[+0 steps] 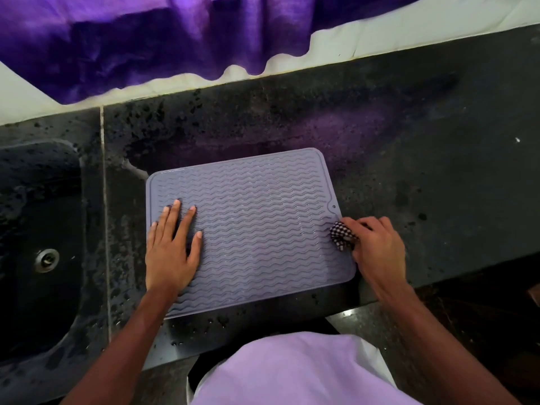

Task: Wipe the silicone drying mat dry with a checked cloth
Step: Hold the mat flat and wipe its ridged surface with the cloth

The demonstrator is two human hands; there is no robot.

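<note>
A grey silicone drying mat point(263, 223) with wavy ridges lies flat on the dark counter point(438, 171), near its front edge. My left hand point(172, 249) rests flat on the mat's left side with fingers straight and spread. My right hand point(377, 247) grips a bunched black-and-white checked cloth point(342, 235) at the mat's right edge, just below the small hanging hole. Most of the cloth is hidden inside the fist.
A dark sink point(38, 244) with a metal drain point(46, 260) sits to the left. Water drops dot the counter around the mat. A purple cloth point(146, 42) hangs against the white wall behind. My lilac shirt point(292, 372) fills the bottom.
</note>
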